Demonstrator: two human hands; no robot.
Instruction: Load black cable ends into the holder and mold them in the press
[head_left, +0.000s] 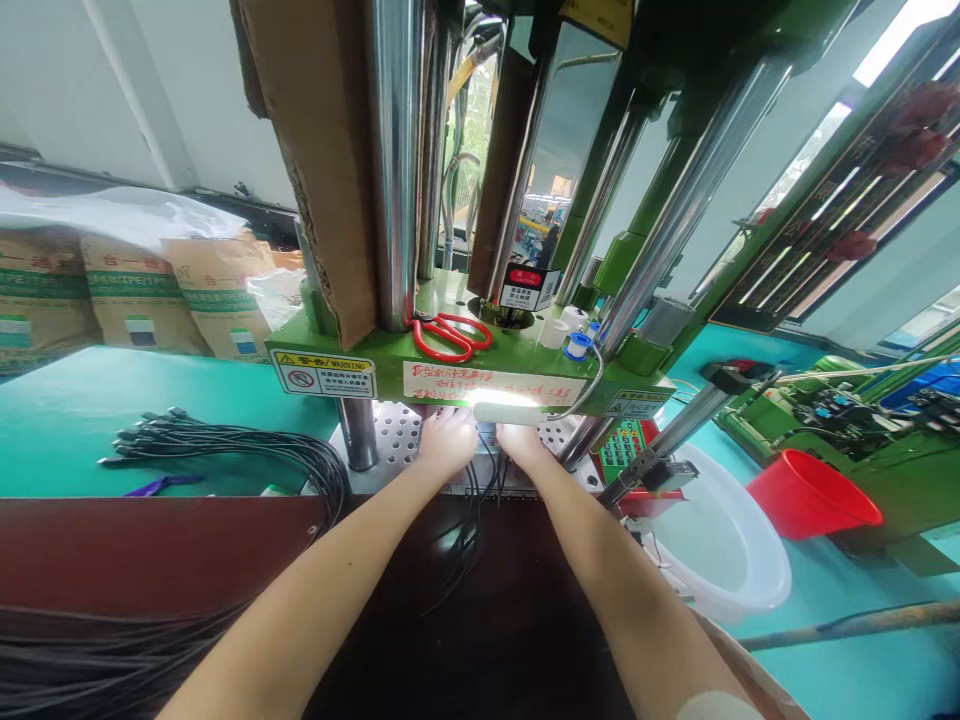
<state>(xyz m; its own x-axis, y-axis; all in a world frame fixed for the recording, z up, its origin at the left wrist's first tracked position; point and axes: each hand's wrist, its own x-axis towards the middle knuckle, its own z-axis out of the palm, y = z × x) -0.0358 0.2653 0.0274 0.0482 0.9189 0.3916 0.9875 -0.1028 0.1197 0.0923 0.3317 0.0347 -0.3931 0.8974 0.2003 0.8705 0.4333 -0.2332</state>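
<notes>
Both of my arms reach forward under the green upper plate (390, 375) of a press. My left hand (448, 442) is at the metal mould area, seen from its back, with fingertips hidden under the plate. My right hand (523, 445) is just to the right, its fingers covered by a bright lamp (508, 409). Thin black cables (472, 500) come out between the hands and hang over the front edge. What the fingers hold, if anything, is hidden. Beneath the hands lies a perforated metal plate (395, 432).
Red-handled scissors (452, 338) and small spools (577, 346) lie on the upper plate. Bundled black cables (225, 445) rest on the green table (52, 420) at left. A button panel (624, 445), white tub (739, 545) and red bucket (814, 495) stand right. Steel columns (397, 160) flank the press.
</notes>
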